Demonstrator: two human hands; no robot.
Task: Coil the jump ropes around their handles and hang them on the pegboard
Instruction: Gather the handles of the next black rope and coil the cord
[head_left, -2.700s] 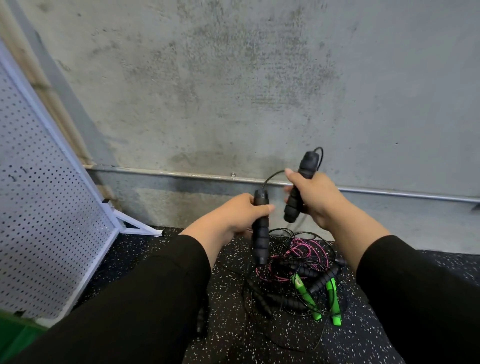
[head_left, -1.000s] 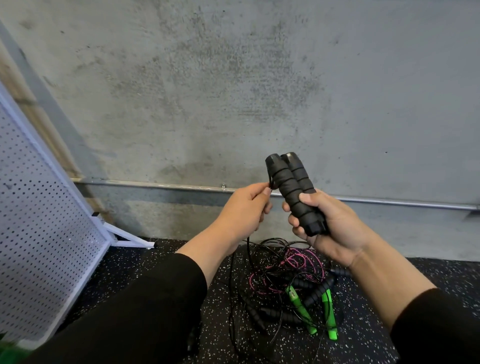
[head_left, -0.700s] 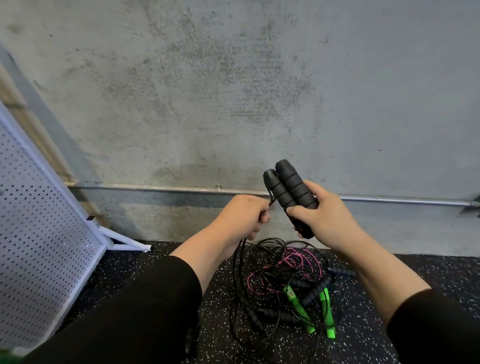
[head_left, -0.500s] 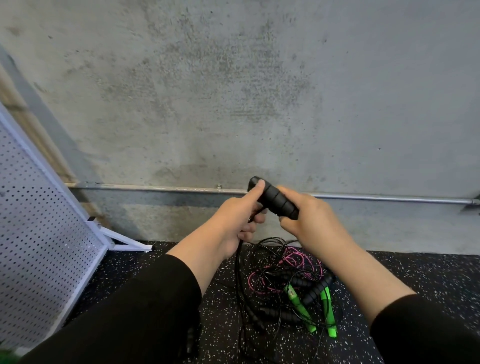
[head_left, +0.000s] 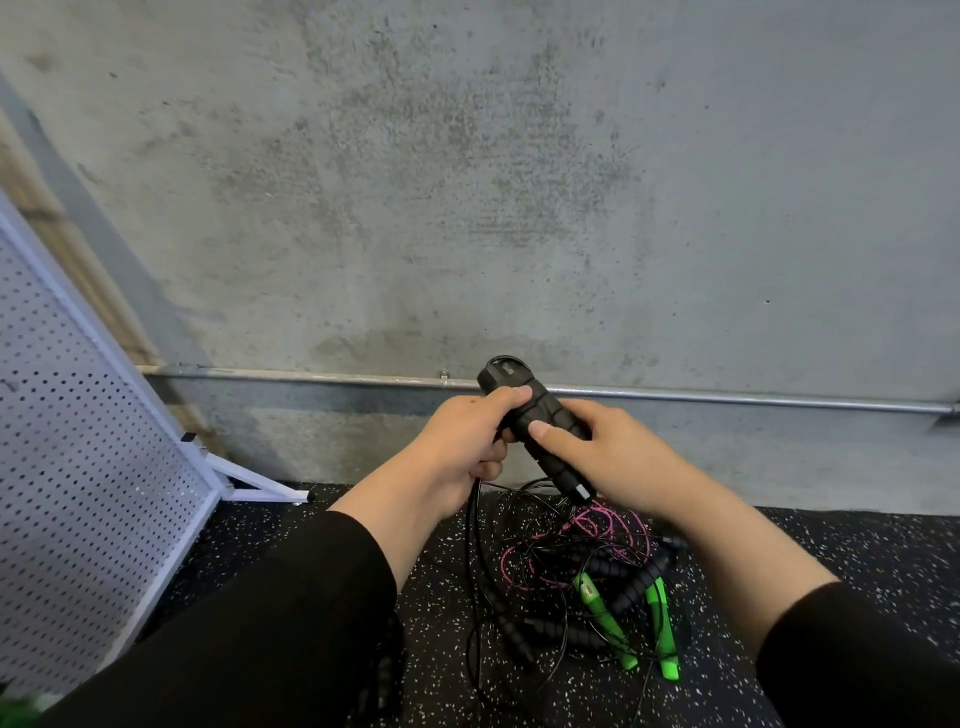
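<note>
Right hand (head_left: 613, 457): centre of the frame, fingers and thumb curled round the black handles (head_left: 537, 421); the thumb lies across the ribbed foam.
Left hand (head_left: 462, 449): just left of the right hand, fingers curled, thumb pressed on the upper end of the handles; the black cord (head_left: 472, 525) runs down out of its fist.
Black handles: held together, tilted, top end toward the upper left and lower end toward the lower right, in front of the grey pipe (head_left: 727, 397).
Black cord: hangs from the left hand to the floor, lower centre; whether any turn lies round the handles cannot be told.
Pile of ropes (head_left: 582, 582): on the speckled black floor (head_left: 831, 551) below the hands, a tangle with pink cord (head_left: 618, 525), green handles (head_left: 660, 623) and more black handles.
Pegboard (head_left: 78, 493): white, perforated, leaning at the left edge of the frame, well apart from the hands.
Wall (head_left: 467, 182): bare concrete, filling the upper frame.
Sleeves (head_left: 291, 623): black, on both forearms, lower frame.
</note>
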